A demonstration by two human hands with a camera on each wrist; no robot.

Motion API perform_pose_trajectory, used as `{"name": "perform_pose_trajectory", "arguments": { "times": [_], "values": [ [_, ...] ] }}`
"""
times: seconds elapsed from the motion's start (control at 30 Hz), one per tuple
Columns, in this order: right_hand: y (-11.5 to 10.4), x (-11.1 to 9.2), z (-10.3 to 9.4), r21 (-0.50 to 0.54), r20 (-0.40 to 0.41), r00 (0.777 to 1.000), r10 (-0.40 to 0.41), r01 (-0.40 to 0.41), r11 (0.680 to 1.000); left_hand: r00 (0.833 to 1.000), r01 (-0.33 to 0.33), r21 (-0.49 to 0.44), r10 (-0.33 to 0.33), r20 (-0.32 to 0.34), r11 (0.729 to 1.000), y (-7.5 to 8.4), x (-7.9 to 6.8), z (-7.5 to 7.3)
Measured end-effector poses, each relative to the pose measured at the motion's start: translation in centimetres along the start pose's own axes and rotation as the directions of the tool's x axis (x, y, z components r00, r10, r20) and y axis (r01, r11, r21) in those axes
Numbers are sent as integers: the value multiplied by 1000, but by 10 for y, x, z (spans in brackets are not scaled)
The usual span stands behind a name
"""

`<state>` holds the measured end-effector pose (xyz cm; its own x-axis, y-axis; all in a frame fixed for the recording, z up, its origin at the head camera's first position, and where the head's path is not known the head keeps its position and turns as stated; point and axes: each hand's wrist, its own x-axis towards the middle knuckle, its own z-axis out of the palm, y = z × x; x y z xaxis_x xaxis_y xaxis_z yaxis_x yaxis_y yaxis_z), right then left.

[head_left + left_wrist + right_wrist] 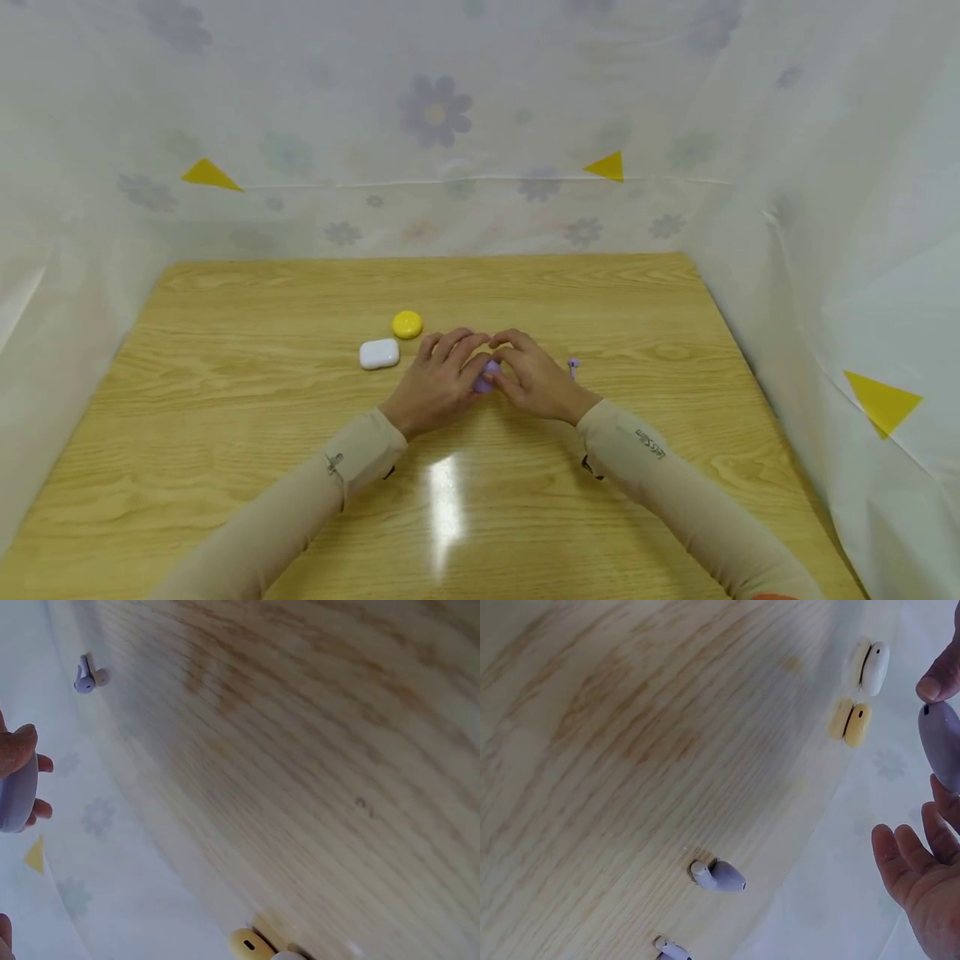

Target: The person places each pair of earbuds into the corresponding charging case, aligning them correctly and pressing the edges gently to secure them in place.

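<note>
1. Head view: the lilac case (487, 377) sits between your two hands over the table (300, 492). Your left hand (447, 375) grips it; your right hand (538, 377) pinches it, thumb on the near side. Whether the case is open, cannot tell. Best judged: steady with the left, do the fine work with the right. White case (379, 354) and yellow case (407, 325) lie near your left fingers.

2. Left wrist view: a thumb presses the case face; fingertips show behind. Grip by the edges, avoiding a slip.

3. Right wrist view: your outer right fingers spread loosely. One lilac earbud (718, 876) and a second lilac earbud (673, 950) lie on the table; lift your sleeve clear.
</note>
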<state>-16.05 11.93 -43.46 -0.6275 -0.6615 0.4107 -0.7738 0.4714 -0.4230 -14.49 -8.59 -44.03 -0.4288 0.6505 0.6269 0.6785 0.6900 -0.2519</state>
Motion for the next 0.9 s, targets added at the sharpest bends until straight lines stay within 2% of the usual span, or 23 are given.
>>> {"name": "perform_pose_trajectory", "arguments": {
  "times": [0.07, 0.13, 0.17, 0.2, 0.23, 0.3, 0.4, 0.43, 0.47, 0.53, 0.57, 0.63, 0.77, 0.9],
  "values": [
    [0, 1, 0, -5, 1, 1000, 13, -13, 1000, 999, 45, -65, -44, 24, 997, -2, -2, 0],
    [0, 1, -1, -20, -3, 1000, 25, -25, 1000, 990, 133, -176, -121, 76, 975, -6, -4, 1],
    [0, 0, -1, -31, -7, 1000, 31, -31, 999, 979, 192, -243, -170, 111, 951, -8, -5, 2],
    [0, 0, -1, -40, -16, 999, 34, -35, 999, 962, 262, -314, -221, 160, 912, -11, -7, 3],
    [1, 0, -1, -46, -23, 999, 38, -39, 998, 939, 335, -382, -273, 208, 862, -13, -8, 4],
    [1, -1, -2, -50, -38, 998, 46, -48, 998, 880, 471, -490, -353, 318, 733, -18, -11, 6],
    [2, -2, -1, -40, -54, 997, 60, -62, 997, 783, 621, -577, -406, 471, 530, -20, -16, 9],
    [2, -3, 0, -34, -56, 996, 63, -65, 997, 760, 650, -592, -408, 506, 477, -20, -17, 9],
    [2, -3, 1, -29, -58, 996, 64, -66, 997, 744, 668, -602, -405, 531, 437, -19, -18, 10],
    [2, -3, 3, -19, -62, 996, 57, -59, 998, 723, 690, -618, -397, 565, 376, -15, -18, 12],
    [1, -3, 3, -18, -63, 997, 53, -54, 998, 720, 693, -624, -392, 573, 361, -14, -18, 12],
    [0, -2, 4, -14, -67, 997, 42, -43, 999, 722, 690, -635, -385, 574, 347, -10, -17, 14],
    [-2, -1, 5, -15, -71, 997, 35, -36, 999, 724, 687, -641, -389, 569, 341, -6, -14, 14],
    [-1, -1, 4, 8, -64, 997, 40, -40, 999, 718, 693, -637, -401, 569, 338, -6, -13, 13]
  ]
}}
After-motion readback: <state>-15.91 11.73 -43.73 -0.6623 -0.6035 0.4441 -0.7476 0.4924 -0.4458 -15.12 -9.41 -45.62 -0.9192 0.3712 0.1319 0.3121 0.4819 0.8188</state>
